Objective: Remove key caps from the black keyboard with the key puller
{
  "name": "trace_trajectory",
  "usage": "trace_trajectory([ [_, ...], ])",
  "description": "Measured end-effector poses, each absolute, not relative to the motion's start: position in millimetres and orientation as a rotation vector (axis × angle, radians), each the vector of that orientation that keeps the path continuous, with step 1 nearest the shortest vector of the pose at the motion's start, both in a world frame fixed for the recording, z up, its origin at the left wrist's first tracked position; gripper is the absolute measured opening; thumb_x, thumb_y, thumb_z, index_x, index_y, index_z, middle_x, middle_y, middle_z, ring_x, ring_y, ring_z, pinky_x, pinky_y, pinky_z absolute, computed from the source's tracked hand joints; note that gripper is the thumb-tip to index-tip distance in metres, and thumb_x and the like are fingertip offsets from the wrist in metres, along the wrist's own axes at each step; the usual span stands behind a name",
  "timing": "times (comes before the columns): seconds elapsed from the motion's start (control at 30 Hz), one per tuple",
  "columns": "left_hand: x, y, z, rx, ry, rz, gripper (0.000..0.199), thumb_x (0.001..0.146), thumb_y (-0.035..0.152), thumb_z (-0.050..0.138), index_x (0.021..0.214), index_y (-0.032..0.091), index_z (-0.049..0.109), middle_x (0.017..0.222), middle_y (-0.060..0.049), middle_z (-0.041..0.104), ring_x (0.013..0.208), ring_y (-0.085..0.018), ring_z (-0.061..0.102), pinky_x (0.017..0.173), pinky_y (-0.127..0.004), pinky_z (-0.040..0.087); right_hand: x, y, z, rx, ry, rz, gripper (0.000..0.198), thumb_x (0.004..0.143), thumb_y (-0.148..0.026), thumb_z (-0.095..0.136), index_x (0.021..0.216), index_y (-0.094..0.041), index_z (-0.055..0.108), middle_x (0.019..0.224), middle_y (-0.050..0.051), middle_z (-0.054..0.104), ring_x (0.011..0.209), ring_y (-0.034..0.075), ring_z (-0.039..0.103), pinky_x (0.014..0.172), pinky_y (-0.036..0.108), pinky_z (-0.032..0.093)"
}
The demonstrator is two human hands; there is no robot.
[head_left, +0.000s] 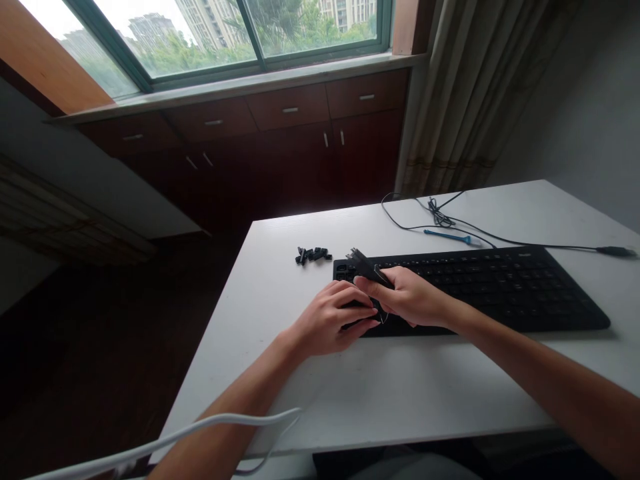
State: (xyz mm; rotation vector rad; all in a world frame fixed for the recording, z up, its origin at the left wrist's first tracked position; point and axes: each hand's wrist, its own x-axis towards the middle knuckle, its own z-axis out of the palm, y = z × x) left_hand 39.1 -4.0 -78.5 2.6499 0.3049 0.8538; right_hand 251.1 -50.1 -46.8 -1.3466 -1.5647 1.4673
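Observation:
A black keyboard [500, 287] lies on the white table, and both hands are over its left end. My right hand [413, 297] is closed around a dark keycap puller [367, 267], whose pronged end points up and away; thin wire shows below, near the fingertips. My left hand [333, 317] is beside it with fingers curled and tips brought together at that wire. What lies between those fingertips is too small to make out. Several loose black keycaps [313, 255] sit in a small pile just left of the keyboard.
Behind the keyboard lie a blue brush-like tool [450, 236] and a bundled black cable [440, 215]. The cable's plug end [616, 251] rests at the right. A white tube-like arm [220, 420] crosses the near left corner of the table [290, 393].

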Motion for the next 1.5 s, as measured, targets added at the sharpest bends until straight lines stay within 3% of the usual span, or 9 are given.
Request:
trace_trajectory([
  [0.17,39,-3,-78,2.674,0.289,0.855,0.018,0.091,0.024,0.074,0.109,0.022,0.075,0.109,-0.006,0.075,0.102,-0.022,0.066,0.092,-0.038,0.056,247,-48,-51,-1.275,-1.606,1.435,0.053,0.095,-0.066,0.055,0.069,-0.019,0.052,0.053,-0.004,0.050,0.037,0.010,0.046,0.032,0.021,0.032],
  [0.33,40,-4,-76,2.669,0.319,0.863,0.015,0.091,0.026,0.075,0.105,0.022,0.076,0.107,-0.007,0.075,0.096,-0.021,0.067,0.089,-0.038,0.056,241,-51,-65,-1.167,-1.629,1.097,0.046,0.097,-0.054,0.060,0.069,-0.018,0.053,0.061,-0.003,0.052,0.055,0.010,0.049,0.048,0.022,0.037],
  [0.43,40,-4,-75,2.658,0.320,0.850,0.014,0.090,0.026,0.076,0.103,0.022,0.077,0.105,-0.006,0.075,0.093,-0.020,0.066,0.086,-0.037,0.055,239,-61,-73,-1.216,-1.544,0.986,0.043,0.098,-0.050,0.060,0.071,-0.019,0.053,0.054,-0.004,0.052,0.048,0.009,0.050,0.046,0.022,0.037],
  [0.67,37,-3,-76,2.639,0.307,0.816,0.011,0.092,0.025,0.073,0.101,0.021,0.076,0.103,-0.006,0.075,0.092,-0.020,0.064,0.085,-0.037,0.055,242,-75,-76,-1.209,-1.369,1.216,0.040,0.094,-0.049,0.067,0.070,-0.020,0.053,0.051,-0.003,0.059,0.039,0.014,0.060,0.036,0.021,0.044],
  [1.03,35,-4,-74,2.615,0.312,0.756,0.016,0.092,0.023,0.063,0.102,0.021,0.076,0.105,-0.007,0.075,0.093,-0.021,0.066,0.085,-0.038,0.055,228,-91,-75,-1.221,-1.105,1.249,0.043,0.098,-0.050,0.063,0.068,-0.021,0.051,0.055,-0.002,0.060,0.045,0.015,0.063,0.044,0.025,0.051],
  [1.17,35,-9,-68,2.624,0.412,0.594,0.058,0.082,0.029,0.063,0.138,0.014,0.059,0.132,-0.015,0.065,0.123,-0.031,0.059,0.108,-0.050,0.049,231,-90,-64,-1.235,-1.219,1.297,0.042,0.098,-0.048,0.063,0.070,-0.019,0.056,0.056,-0.001,0.062,0.046,0.014,0.064,0.046,0.024,0.053],
  [1.27,41,-19,-69,2.641,0.490,0.517,0.084,0.081,0.041,0.063,0.154,0.008,0.039,0.151,-0.019,0.051,0.147,-0.035,0.039,0.128,-0.054,0.025,231,-88,-65,-1.192,-1.237,1.295,0.045,0.100,-0.048,0.060,0.066,-0.019,0.055,0.053,-0.001,0.061,0.042,0.014,0.063,0.042,0.024,0.052],
  [1.37,53,-31,-75,2.652,0.633,0.506,0.080,0.090,0.050,0.058,0.155,0.009,0.035,0.157,-0.017,0.045,0.153,-0.032,0.033,0.132,-0.049,0.019,228,-88,-72,-1.132,-1.203,1.224,0.048,0.103,-0.046,0.055,0.063,-0.019,0.051,0.049,-0.002,0.058,0.037,0.013,0.059,0.036,0.022,0.046],
  [1.5,68,-44,-85,2.759,0.709,0.477,0.064,0.098,0.037,0.049,0.152,0.004,0.038,0.159,-0.020,0.043,0.154,-0.033,0.032,0.132,-0.050,0.019,225,-92,-80,-1.097,-1.268,1.070,0.045,0.105,-0.039,0.054,0.065,-0.020,0.050,0.049,-0.002,0.059,0.034,0.011,0.055,0.035,0.022,0.042],
])
